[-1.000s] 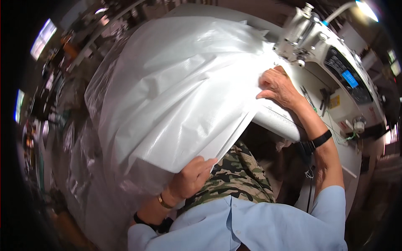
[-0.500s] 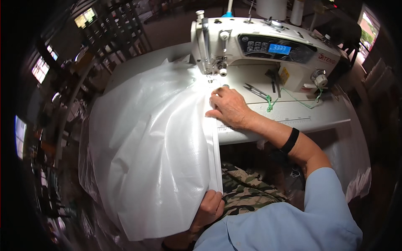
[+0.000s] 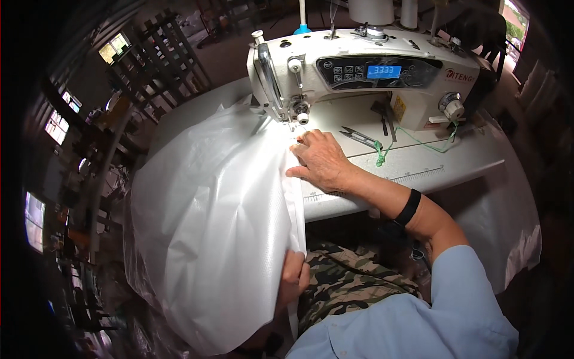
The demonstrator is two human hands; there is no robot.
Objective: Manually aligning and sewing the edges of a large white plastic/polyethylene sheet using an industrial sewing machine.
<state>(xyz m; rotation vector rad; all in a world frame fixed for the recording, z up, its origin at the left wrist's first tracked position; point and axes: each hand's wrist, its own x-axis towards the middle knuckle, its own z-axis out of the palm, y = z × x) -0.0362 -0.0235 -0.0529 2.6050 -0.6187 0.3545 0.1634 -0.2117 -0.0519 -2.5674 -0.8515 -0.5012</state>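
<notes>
A big white plastic-like sheet (image 3: 209,221) spreads over the left of the table and hangs down toward my lap. Its right edge is folded into a narrow strip that runs up under the needle of a white sewing machine (image 3: 281,54). Close to the needle, my right hand (image 3: 323,160) is closed on this strip, thumb and fingers bent at its edge. Lower down, my left hand (image 3: 292,276) grips the same edge, fingers curled around it. Part of the left hand and forearm is hidden behind the sheet.
Thread snips (image 3: 360,139) tied to a green cord (image 3: 418,143) lie right of my right hand. A dark tool (image 3: 382,116) rests beside the machine's base. White thread cones (image 3: 371,12) stand behind the machine. Wooden racks (image 3: 170,57) are at the far left.
The folded edge has moved up toward the needle, and my left hand has gone up with it. My right hand stays near the needle. The whole view has shifted slightly.
</notes>
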